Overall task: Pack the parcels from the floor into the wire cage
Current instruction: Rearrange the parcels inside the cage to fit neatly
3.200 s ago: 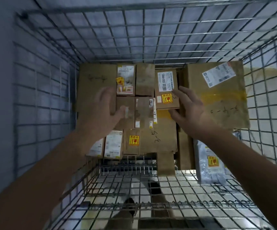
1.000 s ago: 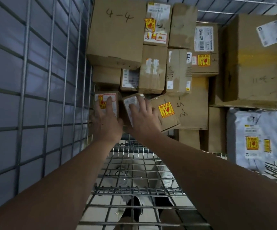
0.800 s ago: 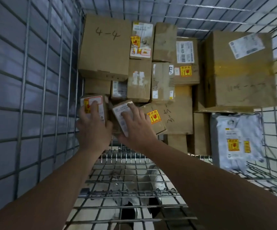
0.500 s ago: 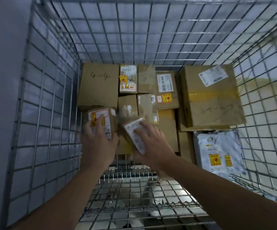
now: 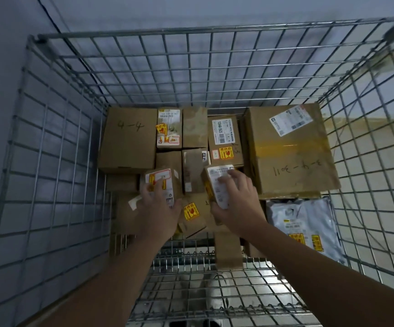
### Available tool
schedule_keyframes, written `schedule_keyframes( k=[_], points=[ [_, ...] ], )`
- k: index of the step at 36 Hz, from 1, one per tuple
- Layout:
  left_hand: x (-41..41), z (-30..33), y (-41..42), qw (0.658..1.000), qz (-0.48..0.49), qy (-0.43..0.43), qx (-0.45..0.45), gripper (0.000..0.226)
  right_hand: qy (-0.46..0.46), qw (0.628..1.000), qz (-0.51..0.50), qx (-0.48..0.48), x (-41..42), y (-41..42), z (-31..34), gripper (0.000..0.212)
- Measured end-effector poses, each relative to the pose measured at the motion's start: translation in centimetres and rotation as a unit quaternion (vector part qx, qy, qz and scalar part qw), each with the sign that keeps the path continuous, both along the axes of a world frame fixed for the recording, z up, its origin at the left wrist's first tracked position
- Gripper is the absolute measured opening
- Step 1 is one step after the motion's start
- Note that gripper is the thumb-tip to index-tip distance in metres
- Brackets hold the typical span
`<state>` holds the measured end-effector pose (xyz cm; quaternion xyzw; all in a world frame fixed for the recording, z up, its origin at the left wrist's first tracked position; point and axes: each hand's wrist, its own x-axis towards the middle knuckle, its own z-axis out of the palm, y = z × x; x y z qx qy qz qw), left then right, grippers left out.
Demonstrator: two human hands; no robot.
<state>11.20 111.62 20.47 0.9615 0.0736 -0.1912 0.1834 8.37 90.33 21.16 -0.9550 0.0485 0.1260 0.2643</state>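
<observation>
I look down into the wire cage, where several cardboard parcels are stacked against its far side. My left hand grips a small box with a red-edged label, held above the stack's left middle. My right hand grips a second small box with a white printed label, held over the stack's middle. A tilted box with a yellow sticker lies between my hands. A box marked "4-4" sits at the back left.
A large taped box fills the back right, with a grey plastic mailer bag in front of it. The cage's wire floor shows in the near part. Mesh walls rise on all sides; a grey wall stands to the left.
Both hands have lifted the two small boxes up from the near left corner. The right hand carried its box rightward, so the two boxes now sit apart. The camera tilted upward.
</observation>
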Motion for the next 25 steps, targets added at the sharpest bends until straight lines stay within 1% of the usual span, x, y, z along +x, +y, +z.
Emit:
schedule_keyframes(
  k=[6, 12, 16, 18, 21, 23, 25],
  points=[
    [0.0, -2.7, -1.0, 0.999, 0.021, 0.012, -0.037, 0.076, 0.027, 0.999, -0.026, -0.008, 1.3, -1.2, -1.4, 0.067],
    [1.4, -3.5, -1.3, 0.999, -0.002, -0.001, -0.040, 0.074, 0.050, 0.998, -0.032, -0.023, 2.9, -1.9, -1.1, 0.068],
    [3.7, -2.7, -2.7, 0.998, -0.012, -0.041, -0.054, 0.071, 0.059, 0.997, -0.027, -0.043, 5.2, -3.1, -0.6, 0.067],
    [5.3, -2.3, -4.1, 0.994, -0.044, -0.076, -0.066, 0.069, 0.050, 0.997, -0.035, -0.048, 6.7, -4.0, -0.9, 0.066],
    [8.2, -2.0, -7.2, 0.985, -0.085, -0.117, -0.096, 0.067, 0.013, 0.997, -0.044, -0.059, 9.5, -5.4, -2.1, 0.063],
    [9.9, -2.2, -9.9, 0.981, -0.092, -0.119, -0.122, 0.068, -0.003, 0.997, -0.058, -0.058, 11.3, -6.3, -3.1, 0.062],
    [11.6, -2.6, -12.8, 0.982, -0.087, -0.112, -0.122, 0.066, -0.016, 0.995, -0.079, -0.053, 12.9, -7.2, -4.0, 0.059]
  ],
)
